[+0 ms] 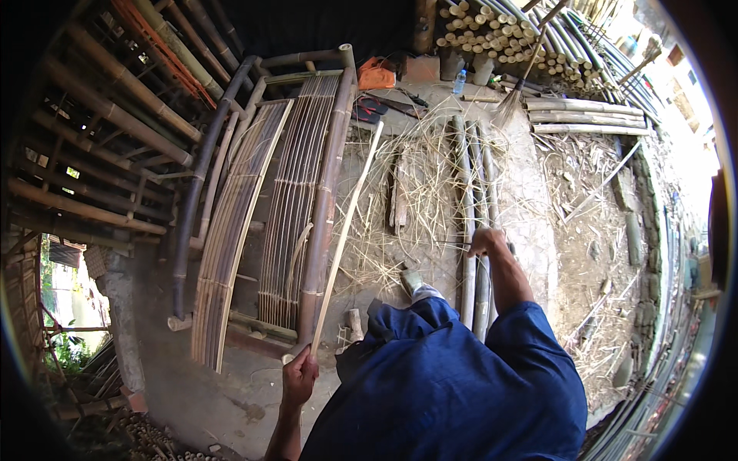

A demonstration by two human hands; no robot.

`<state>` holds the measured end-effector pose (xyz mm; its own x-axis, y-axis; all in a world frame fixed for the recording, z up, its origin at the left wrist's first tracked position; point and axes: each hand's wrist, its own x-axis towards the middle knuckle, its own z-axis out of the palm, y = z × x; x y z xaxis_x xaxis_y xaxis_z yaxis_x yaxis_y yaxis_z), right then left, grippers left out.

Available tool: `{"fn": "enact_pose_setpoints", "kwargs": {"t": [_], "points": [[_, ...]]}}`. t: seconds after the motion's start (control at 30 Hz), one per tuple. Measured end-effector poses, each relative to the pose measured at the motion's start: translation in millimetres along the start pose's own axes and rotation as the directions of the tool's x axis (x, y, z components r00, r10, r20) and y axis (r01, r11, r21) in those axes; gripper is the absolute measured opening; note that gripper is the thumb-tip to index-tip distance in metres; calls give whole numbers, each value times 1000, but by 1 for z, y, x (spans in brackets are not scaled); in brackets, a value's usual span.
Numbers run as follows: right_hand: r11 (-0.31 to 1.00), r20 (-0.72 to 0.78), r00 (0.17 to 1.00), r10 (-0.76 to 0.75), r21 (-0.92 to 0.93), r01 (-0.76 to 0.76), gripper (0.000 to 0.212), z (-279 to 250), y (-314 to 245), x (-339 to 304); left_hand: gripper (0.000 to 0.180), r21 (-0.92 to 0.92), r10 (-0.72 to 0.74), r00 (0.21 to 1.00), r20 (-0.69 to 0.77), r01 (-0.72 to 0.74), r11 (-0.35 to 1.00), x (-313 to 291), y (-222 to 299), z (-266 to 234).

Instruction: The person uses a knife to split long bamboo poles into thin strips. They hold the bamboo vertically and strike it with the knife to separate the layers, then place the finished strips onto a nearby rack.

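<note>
My left hand (300, 378) is closed round the near end of a long, pale bamboo strip (354, 201), which slants away up the floor. Beside that strip lies a dark bamboo frame (324, 207) with narrow slats (289, 223) tied across its middle. A separate slatted bamboo panel (244, 215) leans along its left part. Over several long bamboo poles (464, 180), my right hand (489, 243) is closed, and a thin dark blade (452, 243) sticks out leftward from it. The handle is hidden in the fingers.
Bamboo shavings (430, 173) litter the floor ahead. Cut poles (492, 34) are stacked at the back, near a water bottle (460, 82) and a broom (510, 104). A bamboo rack (108, 115) stands at the left. Split bamboo lengths (588, 117) lie at the far right.
</note>
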<state>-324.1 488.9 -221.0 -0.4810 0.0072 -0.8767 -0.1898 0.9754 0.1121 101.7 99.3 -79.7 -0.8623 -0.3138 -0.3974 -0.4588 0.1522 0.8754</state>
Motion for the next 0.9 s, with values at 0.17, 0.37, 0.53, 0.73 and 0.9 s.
{"fn": "enact_pose_setpoints", "kwargs": {"t": [0.17, 0.37, 0.53, 0.73, 0.9], "points": [[934, -331, 937, 112, 357, 15, 32, 110, 14, 37, 28, 125, 74, 983, -169, -54, 991, 20, -23, 7], [782, -240, 960, 144, 622, 38, 33, 176, 11, 63, 32, 68, 320, 840, -438, -324, 944, 75, 58, -9], [981, 341, 939, -47, 193, -21, 33, 111, 14, 79, 33, 119, 491, 488, -721, -611, 782, 106, 163, -48], [967, 6, 992, -124, 224, 119, 24, 60, 54, 141, 41, 78, 314, 387, -867, -518, 852, 151, 229, -39], [100, -513, 846, -148, 843, 529, 33, -38, -17, 130, 52, -463, -78, 610, -788, -505, 729, 220, 175, 14]]}}
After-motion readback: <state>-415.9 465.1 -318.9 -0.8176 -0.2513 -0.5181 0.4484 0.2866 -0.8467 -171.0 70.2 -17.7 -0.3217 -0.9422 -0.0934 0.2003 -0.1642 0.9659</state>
